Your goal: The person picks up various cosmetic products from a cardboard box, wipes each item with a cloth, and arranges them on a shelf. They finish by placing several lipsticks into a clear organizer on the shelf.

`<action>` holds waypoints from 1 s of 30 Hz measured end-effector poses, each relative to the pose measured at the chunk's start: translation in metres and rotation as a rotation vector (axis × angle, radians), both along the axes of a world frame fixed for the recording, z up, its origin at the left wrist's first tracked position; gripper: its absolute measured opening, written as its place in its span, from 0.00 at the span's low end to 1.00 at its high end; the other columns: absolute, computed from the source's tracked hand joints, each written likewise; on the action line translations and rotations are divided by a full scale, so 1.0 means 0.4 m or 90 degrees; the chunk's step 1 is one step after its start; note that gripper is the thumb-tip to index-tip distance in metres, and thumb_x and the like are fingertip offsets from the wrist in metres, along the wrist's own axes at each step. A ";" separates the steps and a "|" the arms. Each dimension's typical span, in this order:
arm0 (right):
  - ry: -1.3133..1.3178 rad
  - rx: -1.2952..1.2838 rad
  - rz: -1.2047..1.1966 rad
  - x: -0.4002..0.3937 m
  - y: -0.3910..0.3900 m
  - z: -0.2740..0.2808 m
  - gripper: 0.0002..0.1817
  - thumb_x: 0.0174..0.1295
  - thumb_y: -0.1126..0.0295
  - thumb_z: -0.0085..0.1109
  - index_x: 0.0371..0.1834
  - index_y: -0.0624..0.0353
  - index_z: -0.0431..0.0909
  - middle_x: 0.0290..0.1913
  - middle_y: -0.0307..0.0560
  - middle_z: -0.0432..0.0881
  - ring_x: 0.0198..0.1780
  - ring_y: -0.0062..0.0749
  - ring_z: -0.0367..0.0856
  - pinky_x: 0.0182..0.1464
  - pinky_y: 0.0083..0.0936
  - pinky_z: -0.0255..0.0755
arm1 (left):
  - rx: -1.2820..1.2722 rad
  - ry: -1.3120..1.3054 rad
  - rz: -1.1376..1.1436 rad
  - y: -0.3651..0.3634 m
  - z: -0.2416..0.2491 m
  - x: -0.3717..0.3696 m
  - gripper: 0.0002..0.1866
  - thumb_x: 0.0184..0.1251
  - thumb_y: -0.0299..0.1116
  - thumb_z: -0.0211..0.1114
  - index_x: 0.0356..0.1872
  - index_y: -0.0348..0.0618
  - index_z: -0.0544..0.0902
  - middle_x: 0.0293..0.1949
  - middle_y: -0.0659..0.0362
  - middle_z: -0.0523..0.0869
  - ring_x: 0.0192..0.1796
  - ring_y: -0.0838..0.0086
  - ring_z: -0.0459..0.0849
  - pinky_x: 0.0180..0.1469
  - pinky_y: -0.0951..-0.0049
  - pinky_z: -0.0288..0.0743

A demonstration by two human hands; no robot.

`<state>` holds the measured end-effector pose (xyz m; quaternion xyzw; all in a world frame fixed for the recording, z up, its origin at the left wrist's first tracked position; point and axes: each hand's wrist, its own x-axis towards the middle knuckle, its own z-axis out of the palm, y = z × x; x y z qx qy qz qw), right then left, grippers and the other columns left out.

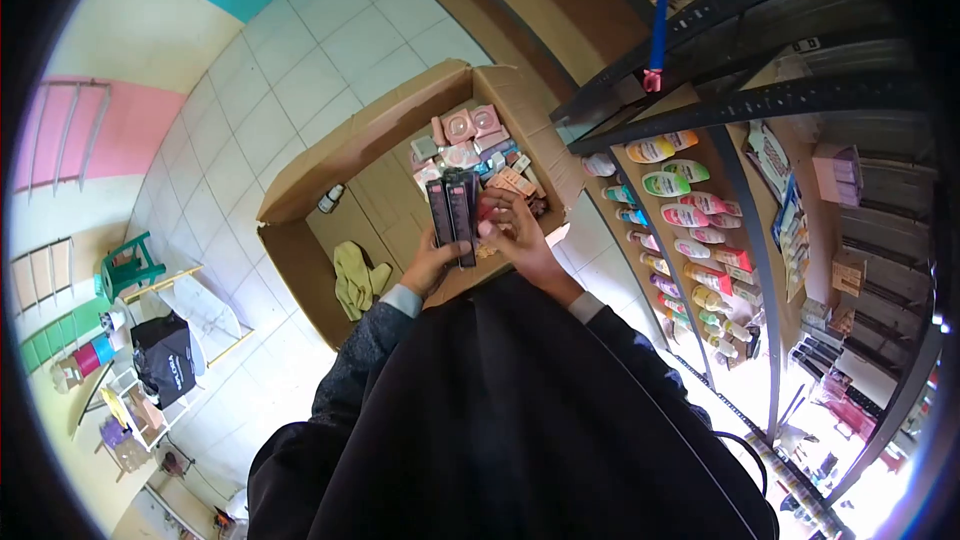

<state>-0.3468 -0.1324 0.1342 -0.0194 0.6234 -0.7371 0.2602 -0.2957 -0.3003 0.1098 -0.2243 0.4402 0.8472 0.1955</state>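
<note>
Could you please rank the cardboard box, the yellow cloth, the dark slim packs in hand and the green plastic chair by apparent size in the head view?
1. cardboard box
2. dark slim packs
3. yellow cloth and green plastic chair: these look alike, and the chair is farther away, so I won't rank them.

A white tiled floor (300, 60) carries an open cardboard box (330, 155), standing just beside a dark metal shelf rack (745, 210). Rows of coloured bottles (690, 215) lie on the rack's boards, with what seem to be small cartons (840, 175) further along, blurred
</note>
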 end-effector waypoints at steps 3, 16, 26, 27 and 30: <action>0.165 0.117 0.057 -0.010 0.033 0.174 0.36 0.50 0.61 0.66 0.58 0.67 0.59 0.49 0.51 0.69 0.46 0.28 0.71 0.46 0.23 0.68 | 0.021 0.109 -0.088 0.026 0.125 -0.027 0.30 0.46 0.25 0.69 0.53 0.38 0.67 0.45 0.57 0.77 0.48 0.71 0.78 0.50 0.69 0.74; 0.347 0.068 -0.178 0.075 0.223 0.413 0.33 0.53 0.85 0.54 0.64 0.56 0.55 0.49 0.46 0.67 0.45 0.27 0.73 0.42 0.22 0.72 | -0.087 0.392 -0.210 0.258 0.332 -0.097 0.38 0.38 0.22 0.74 0.54 0.40 0.63 0.49 0.55 0.76 0.50 0.71 0.77 0.52 0.70 0.72; 0.032 -0.477 -0.238 0.158 0.406 0.492 0.31 0.60 0.80 0.48 0.63 0.42 0.48 0.45 0.47 0.67 0.47 0.37 0.76 0.50 0.40 0.74 | 0.045 0.285 -0.311 0.348 0.413 -0.065 0.28 0.49 0.19 0.61 0.55 0.37 0.66 0.44 0.54 0.78 0.45 0.69 0.80 0.42 0.74 0.75; 0.031 -0.515 -0.247 0.165 0.417 0.492 0.31 0.60 0.80 0.48 0.63 0.42 0.48 0.45 0.47 0.67 0.47 0.37 0.76 0.50 0.43 0.74 | 0.063 0.287 -0.311 0.355 0.422 -0.059 0.28 0.50 0.19 0.60 0.55 0.38 0.66 0.43 0.55 0.78 0.44 0.69 0.80 0.42 0.73 0.75; 0.060 -0.555 -0.282 0.181 0.453 0.489 0.30 0.60 0.81 0.46 0.63 0.42 0.50 0.46 0.46 0.68 0.47 0.37 0.76 0.53 0.48 0.71 | 0.081 0.294 -0.317 0.387 0.425 -0.031 0.26 0.50 0.20 0.61 0.54 0.39 0.68 0.40 0.57 0.78 0.43 0.70 0.79 0.40 0.73 0.76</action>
